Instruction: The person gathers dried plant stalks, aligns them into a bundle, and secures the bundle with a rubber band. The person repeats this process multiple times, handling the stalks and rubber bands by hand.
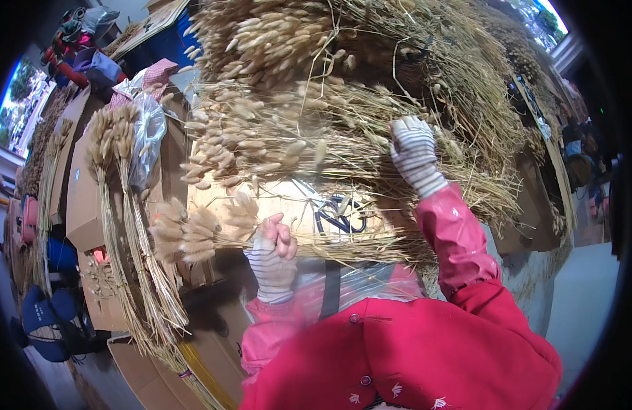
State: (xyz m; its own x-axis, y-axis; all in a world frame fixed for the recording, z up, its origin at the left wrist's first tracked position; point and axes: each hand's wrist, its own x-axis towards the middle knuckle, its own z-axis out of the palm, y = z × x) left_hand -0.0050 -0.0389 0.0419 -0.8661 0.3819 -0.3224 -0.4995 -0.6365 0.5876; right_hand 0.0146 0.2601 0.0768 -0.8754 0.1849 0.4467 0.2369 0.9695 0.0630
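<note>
My left hand (272, 261), in a striped fingerless glove, is closed around a bunch of dried bunny-tail grass (198, 233). Its fluffy heads point left, and its stems (351, 251) run right along the near edge of a pale board (275, 197). My right hand (414, 151), gloved the same way, rests on the stems of a large loose heap of bunny-tail grass (316, 138). Its fingers curl downward and their tips are hidden, so I cannot tell whether they grip any stems. Dark-handled scissors (341, 215) lie on the board between the hands, partly under stray stems.
Tied bunches of bunny-tail grass (126, 205) lean against cardboard boxes (85, 189) at the left. A clear plastic bag (149, 136) hangs behind them. More dried grass (449, 66) is piled at the far side. A dark blue bag (47, 320) sits low at left.
</note>
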